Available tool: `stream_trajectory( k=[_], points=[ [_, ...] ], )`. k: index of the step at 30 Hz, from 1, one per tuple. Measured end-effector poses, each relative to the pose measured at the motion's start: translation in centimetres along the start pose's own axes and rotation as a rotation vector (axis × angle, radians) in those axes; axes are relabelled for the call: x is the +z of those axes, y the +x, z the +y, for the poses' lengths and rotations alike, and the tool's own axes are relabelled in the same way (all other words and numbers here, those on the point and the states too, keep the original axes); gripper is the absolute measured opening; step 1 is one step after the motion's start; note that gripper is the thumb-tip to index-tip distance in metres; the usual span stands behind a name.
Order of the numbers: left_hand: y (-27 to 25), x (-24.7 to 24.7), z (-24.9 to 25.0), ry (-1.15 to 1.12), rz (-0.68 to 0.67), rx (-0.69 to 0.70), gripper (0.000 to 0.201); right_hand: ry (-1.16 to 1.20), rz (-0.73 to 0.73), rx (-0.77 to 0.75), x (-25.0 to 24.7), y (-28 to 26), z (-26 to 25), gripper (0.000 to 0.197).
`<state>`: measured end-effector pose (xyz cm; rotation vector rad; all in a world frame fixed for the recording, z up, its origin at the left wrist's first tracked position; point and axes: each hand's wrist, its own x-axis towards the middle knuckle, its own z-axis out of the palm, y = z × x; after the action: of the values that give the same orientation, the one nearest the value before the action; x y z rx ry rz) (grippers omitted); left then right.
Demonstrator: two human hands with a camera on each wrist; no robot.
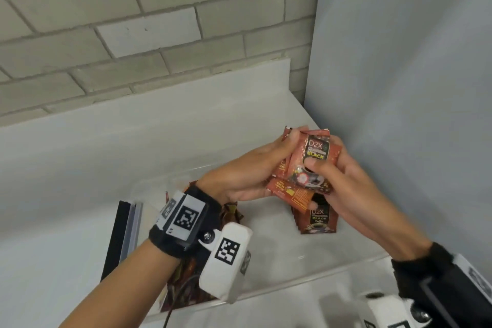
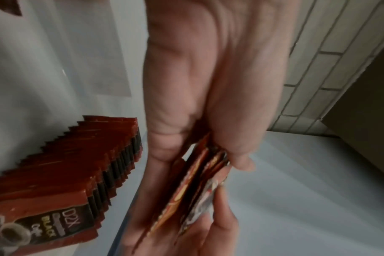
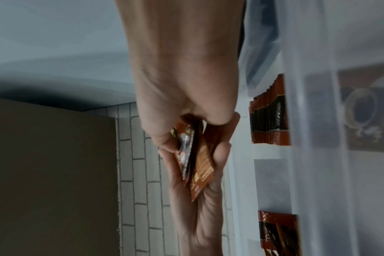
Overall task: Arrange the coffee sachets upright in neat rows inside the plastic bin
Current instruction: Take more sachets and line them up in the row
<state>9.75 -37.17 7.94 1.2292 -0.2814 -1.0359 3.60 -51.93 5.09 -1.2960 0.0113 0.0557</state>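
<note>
The smooth white counter (image 1: 80, 168) is carrying a clear plastic bin (image 1: 292, 282), thin-walled and see-through. A row of sachets (image 2: 81, 155) is standing upright inside it near the far right corner, glossy red-brown foil with zigzag tops. More sachets (image 1: 231, 212) are lying loose toward the bin's left side. Above the bin, the left hand (image 1: 247, 176) and right hand (image 1: 343, 181) are both gripping a crinkled fan of flat sachets (image 1: 311, 165), fingers and thumbs curling round it, pinching it between them.
</note>
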Motion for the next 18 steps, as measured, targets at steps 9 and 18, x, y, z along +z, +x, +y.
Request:
stream_trajectory(
  k=[9,18],
  points=[
    [-0.4,-1.9,-0.2,0.029,0.118,0.049,0.031,-0.154,0.055,-0.056,-0.4,0.3,0.8,0.052],
    [-1.0,-2.9,0.0,0.112,0.201,0.168,0.03,-0.13,0.082,-0.072,-0.6,0.6,1.0,0.061]
  ],
)
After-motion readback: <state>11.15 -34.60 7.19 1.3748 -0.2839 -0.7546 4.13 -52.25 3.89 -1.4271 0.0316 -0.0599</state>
